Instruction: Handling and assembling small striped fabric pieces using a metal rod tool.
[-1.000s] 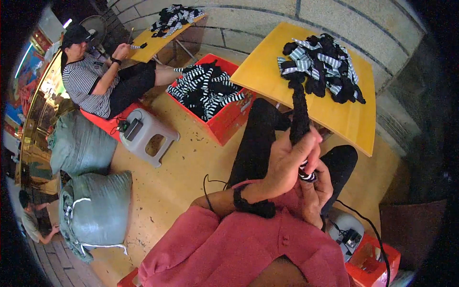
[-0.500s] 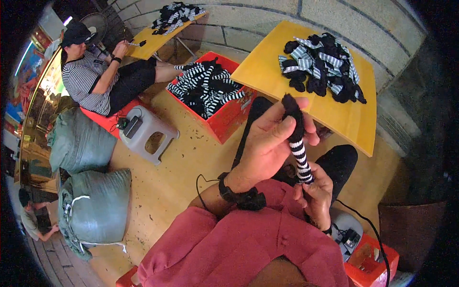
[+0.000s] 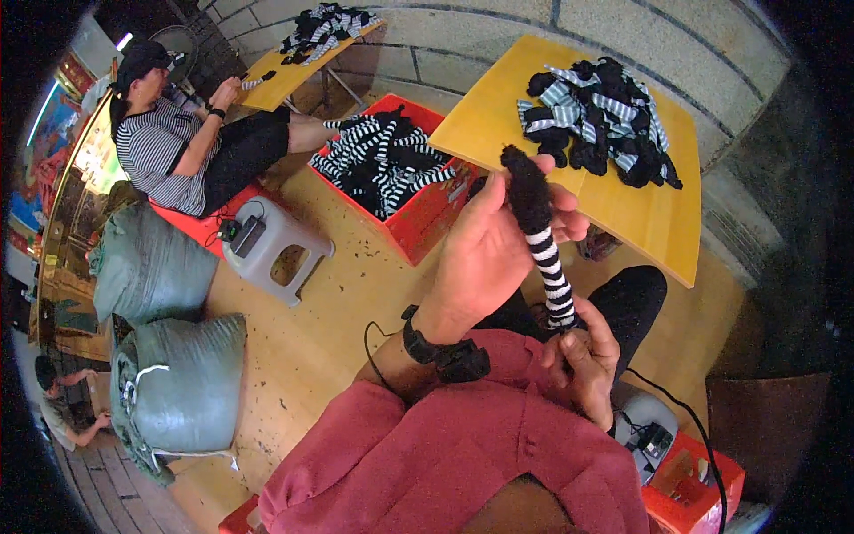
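- Head view: one striped knit tube (image 3: 538, 238) is up over the person's lap, just in front of the near yellow table (image 3: 489, 116).
- Half a second ago, the left hand (image 3: 487, 249) had its thumb on the black end. Now its thumb and fingers are spread, and that end leans on the palm.
- Right hand (image 3: 587, 360) is pinched on the low striped end.
- So the tube looks long and straight now, and I think it is easy to check.
- Two yellow tables: the near one and the far yellow table (image 3: 271, 76). Each has one knit pile, near pile (image 3: 605, 120) and far pile (image 3: 325, 36), too jumbled to count.
- One red crate (image 3: 427, 227) full of knit pieces (image 3: 382, 165).
- Two green sacks (image 3: 182, 383).
- Two other people: one in a striped shirt (image 3: 165, 147), one low at the left (image 3: 58, 405).
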Demonstrator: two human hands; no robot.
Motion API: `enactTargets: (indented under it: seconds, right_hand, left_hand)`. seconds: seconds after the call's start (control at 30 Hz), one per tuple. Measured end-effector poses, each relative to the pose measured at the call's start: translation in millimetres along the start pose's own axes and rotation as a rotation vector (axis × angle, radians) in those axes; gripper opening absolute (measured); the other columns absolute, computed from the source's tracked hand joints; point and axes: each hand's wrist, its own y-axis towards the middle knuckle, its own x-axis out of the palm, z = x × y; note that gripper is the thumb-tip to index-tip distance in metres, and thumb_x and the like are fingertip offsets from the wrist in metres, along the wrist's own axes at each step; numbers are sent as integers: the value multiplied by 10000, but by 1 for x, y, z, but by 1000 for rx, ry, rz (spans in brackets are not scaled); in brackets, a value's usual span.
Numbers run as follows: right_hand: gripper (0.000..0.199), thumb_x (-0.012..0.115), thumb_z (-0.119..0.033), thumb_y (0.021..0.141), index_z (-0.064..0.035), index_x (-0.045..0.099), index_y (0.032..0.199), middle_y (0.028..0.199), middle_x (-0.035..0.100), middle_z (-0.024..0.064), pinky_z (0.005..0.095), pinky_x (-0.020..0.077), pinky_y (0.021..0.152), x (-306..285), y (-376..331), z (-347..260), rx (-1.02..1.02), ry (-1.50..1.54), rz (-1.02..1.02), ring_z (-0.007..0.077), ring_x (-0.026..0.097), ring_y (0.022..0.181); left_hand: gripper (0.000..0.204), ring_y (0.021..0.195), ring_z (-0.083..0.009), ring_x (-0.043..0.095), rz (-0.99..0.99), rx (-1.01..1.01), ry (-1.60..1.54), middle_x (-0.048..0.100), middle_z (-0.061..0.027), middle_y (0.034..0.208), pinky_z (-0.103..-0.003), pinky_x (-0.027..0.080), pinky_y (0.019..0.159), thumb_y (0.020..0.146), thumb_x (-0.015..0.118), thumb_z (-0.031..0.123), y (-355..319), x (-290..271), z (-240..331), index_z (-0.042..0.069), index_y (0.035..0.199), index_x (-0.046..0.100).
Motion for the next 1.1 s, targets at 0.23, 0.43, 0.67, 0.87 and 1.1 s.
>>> enactTargets:
  seconds: [0.23,0.43,0.67,0.87,1.1]
  right_hand:
    - [497,614,-237,822,-16,410,1217,536,532,116,199,213,296,1,4,-23,271,264,-147,104,396,343]
    - [458,551,-166,867,-31,380,1270,598,564,94,193,258,332,10,8,-16,27,204,-100,81,370,360]
    - [452,538,-159,881,-32,370,1280,620,561,70,191,280,357,14,14,-21,40,166,-79,71,402,393]
    - [403,530,-145,892,-28,399,1255,641,567,41,186,306,399,14,3,-22,81,-14,-31,57,428,451]
    - [361,509,-90,894,16,427,1230,635,556,14,198,338,466,2,-4,6,-178,-222,-2,54,446,510]
  left_hand:
    - [339,881,-240,607,-99,-45,118,594,-123,979,-358,490,785,827,614,120,0,-12,0,8,1123,494]
    - [220,766,-217,615,-26,-71,237,603,-96,851,-325,503,692,816,611,59,-7,-12,-19,26,1008,508]
    - [213,727,-205,599,-60,-77,237,586,-96,860,-328,499,668,832,601,76,-8,-10,-20,44,1011,491]
    - [194,746,-213,607,22,48,128,579,-90,861,-341,508,668,880,558,190,2,-4,-4,51,996,488]
    - [232,750,-216,625,197,183,145,593,-82,906,-355,532,677,909,508,267,6,1,14,89,1033,427]
